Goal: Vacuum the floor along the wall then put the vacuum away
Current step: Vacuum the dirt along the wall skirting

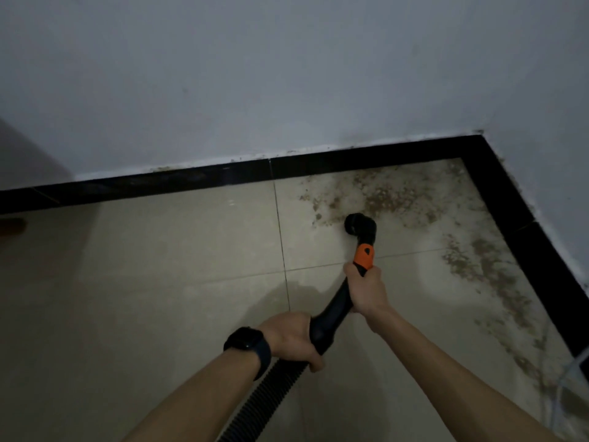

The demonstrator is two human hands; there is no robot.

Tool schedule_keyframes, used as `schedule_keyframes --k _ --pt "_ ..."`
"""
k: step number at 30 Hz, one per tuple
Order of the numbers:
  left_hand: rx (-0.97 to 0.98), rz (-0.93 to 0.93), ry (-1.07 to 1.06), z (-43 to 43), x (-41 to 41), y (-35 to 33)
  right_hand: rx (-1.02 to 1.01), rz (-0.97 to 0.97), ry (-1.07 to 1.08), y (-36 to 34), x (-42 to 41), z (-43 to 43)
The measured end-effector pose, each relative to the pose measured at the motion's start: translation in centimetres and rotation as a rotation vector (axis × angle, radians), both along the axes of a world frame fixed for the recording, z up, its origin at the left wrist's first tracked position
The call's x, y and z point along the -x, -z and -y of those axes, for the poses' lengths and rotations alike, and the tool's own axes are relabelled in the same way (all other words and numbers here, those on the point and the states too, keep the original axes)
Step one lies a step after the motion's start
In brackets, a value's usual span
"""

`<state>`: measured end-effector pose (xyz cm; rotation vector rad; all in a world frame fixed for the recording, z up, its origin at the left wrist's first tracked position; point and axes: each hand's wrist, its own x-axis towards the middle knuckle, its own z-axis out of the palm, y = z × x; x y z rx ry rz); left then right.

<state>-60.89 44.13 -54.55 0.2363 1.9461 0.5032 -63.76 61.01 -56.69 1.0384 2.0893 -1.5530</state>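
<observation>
Both hands grip a black vacuum wand (331, 309): the right hand (366, 290) wraps round it just below the orange collar (364, 256), and the left hand (293, 341), with a black smartwatch (247, 342) on its wrist, holds the thick end where the ribbed hose (264, 397) joins. The round black nozzle (360, 225) rests on the beige floor tiles (159, 266) at the near edge of a brown patch of dirt (382, 194) that fills the corner. More dirt runs along the right wall beside the black skirting (159, 183), beneath grey-white walls (255, 74).
</observation>
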Motion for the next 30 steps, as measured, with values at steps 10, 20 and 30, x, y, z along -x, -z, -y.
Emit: schedule_keyframes --k 10,20,30 --pt "0.035 0.086 -0.123 8.0 -1.3 0.1 0.063 0.008 -0.261 0.5 0.5 8.8" --pt "-0.082 -0.144 -0.151 1.5 0.2 0.7 -0.052 -0.007 0.028 1.1 2.8 -0.2" --pt "0.051 -0.189 -0.151 4.6 -0.2 1.6 0.045 0.007 -0.122 0.9 4.2 3.3"
